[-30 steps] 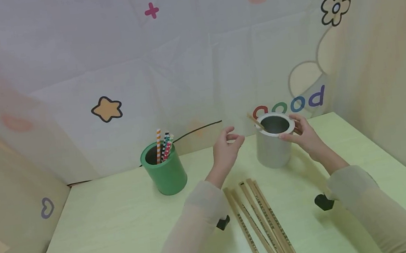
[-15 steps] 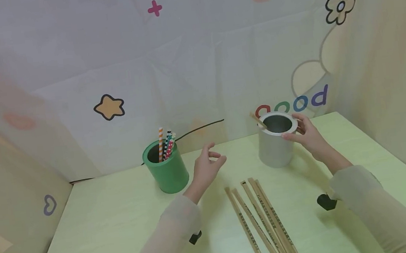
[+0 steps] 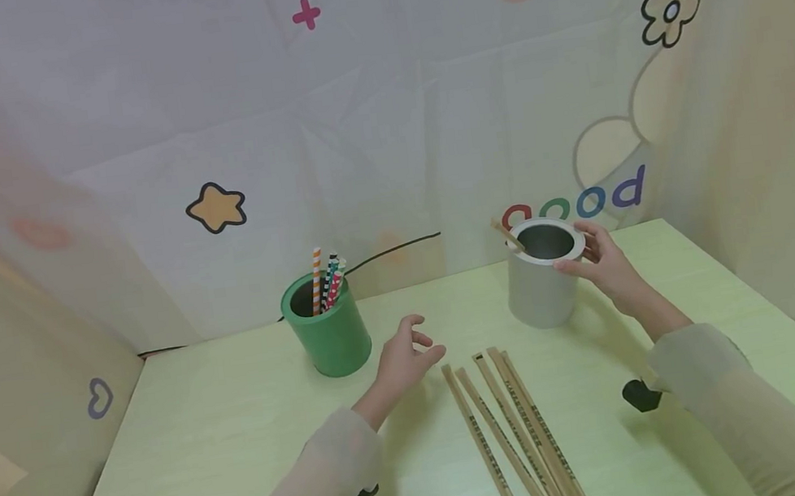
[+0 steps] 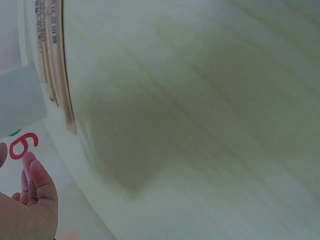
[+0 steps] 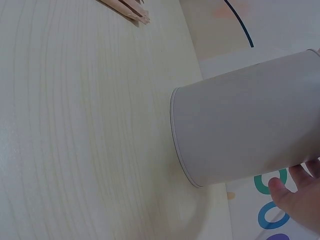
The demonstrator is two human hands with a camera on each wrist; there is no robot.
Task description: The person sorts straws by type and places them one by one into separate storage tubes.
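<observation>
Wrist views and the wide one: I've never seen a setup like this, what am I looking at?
No machine: a person works bare-handed. The wide picture is taken from the head, the others from each wrist. On the table are a green container with patterned sticks, a grey container with one tan stick, and several long printed sticks. The right hand grips the grey container at its rim; the left hand, near the printed sticks' far ends, holds nothing.

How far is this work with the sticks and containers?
Apparently done: striped straws stand in the green container; one stick leans in the gray canister. In hand: the right hand grips that canister; the left hand holds nothing. Probably left: the printed sticks on the table.
</observation>
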